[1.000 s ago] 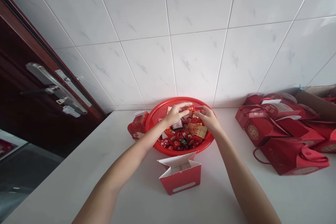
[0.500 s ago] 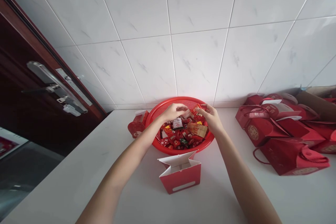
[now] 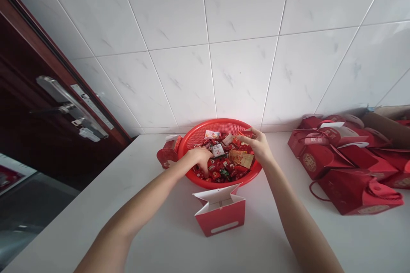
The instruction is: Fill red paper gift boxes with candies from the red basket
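Observation:
A red plastic basket [image 3: 191, 175] with a perforated wall holds many wrapped candies [image 3: 224, 164], mostly red, with a few white and tan wrappers among them. My left hand [image 3: 201, 157] reaches into its left side, thumb and fingers apart over the candies, fingertips partly hidden. At the right rim, my right hand [image 3: 260, 145] pinches a red candy packet [image 3: 245, 135] between thumb and fingers. In front of the basket stands a red paper box [image 3: 221, 217], its white-lined top open.
Several folded red gift boxes [image 3: 355, 187] are heaped on the right of the white table [image 3: 153, 239], near a brown carton [image 3: 387, 128]. Another red box [image 3: 168, 153] touches the basket's left. A tiled wall [image 3: 240, 81] rises behind; a dark door [image 3: 38, 136] is at left.
My left hand has moved from the basket's back middle down and left, into the candies. A white packet now shows at the back. My right hand stays nearly in place with the red packet.

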The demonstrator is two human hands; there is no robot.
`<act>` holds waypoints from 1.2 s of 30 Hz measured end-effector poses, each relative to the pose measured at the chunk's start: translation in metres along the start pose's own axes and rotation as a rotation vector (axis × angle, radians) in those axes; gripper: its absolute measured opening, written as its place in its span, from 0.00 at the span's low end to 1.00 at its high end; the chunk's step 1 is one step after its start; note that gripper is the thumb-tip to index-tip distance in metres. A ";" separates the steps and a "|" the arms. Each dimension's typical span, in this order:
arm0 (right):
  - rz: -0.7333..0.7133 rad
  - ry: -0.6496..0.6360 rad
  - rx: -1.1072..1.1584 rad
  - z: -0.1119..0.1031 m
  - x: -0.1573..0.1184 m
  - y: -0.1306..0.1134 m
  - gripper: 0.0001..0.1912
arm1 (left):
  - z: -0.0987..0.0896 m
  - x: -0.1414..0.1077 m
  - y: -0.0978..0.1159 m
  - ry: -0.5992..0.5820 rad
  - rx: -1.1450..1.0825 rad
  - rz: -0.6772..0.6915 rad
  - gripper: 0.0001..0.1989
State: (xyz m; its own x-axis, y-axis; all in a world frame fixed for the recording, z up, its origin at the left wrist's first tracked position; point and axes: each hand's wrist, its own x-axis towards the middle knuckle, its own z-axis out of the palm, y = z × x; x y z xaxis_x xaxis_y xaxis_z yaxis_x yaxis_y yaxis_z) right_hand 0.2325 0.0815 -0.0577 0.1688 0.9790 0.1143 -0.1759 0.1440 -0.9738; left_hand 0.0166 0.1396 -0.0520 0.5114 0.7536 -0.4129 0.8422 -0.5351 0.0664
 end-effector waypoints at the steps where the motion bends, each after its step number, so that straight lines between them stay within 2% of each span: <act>1: -0.001 0.000 -0.002 0.000 0.000 0.000 0.20 | 0.002 0.002 0.003 0.016 0.004 -0.004 0.30; 4: -0.008 0.003 -0.005 -0.001 0.000 0.000 0.19 | 0.003 0.009 0.006 0.056 -0.019 -0.005 0.18; 7: -0.013 0.014 -0.003 -0.001 0.001 0.000 0.20 | -0.001 0.015 0.005 0.099 -0.071 0.022 0.12; 14: -0.014 0.004 0.004 0.002 0.000 0.000 0.17 | -0.010 0.032 -0.002 0.271 -0.306 0.059 0.22; 19: -0.013 0.013 0.007 0.002 -0.002 -0.003 0.14 | -0.013 0.035 -0.003 0.356 -0.612 0.098 0.26; 23: 0.018 -0.011 0.046 0.002 -0.002 -0.003 0.14 | -0.020 0.034 0.005 0.451 -0.811 0.117 0.27; 28: 0.039 -0.023 0.128 0.002 0.002 0.001 0.16 | -0.025 0.037 0.026 0.549 -1.015 0.137 0.26; 32: 0.044 -0.029 0.180 0.001 0.003 0.003 0.17 | -0.024 0.037 0.038 0.576 -1.124 0.194 0.24; 36: 0.052 -0.060 0.185 0.001 0.003 0.002 0.19 | -0.021 0.035 0.038 0.471 -1.324 0.357 0.26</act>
State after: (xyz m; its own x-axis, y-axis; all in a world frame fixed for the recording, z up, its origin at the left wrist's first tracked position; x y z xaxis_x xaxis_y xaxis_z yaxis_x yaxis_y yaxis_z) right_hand 0.2321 0.0848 -0.0594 0.0975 0.9918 0.0821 -0.3594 0.1120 -0.9264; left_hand 0.0701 0.1540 -0.0447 0.5120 0.8507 0.1189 0.0638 -0.1756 0.9824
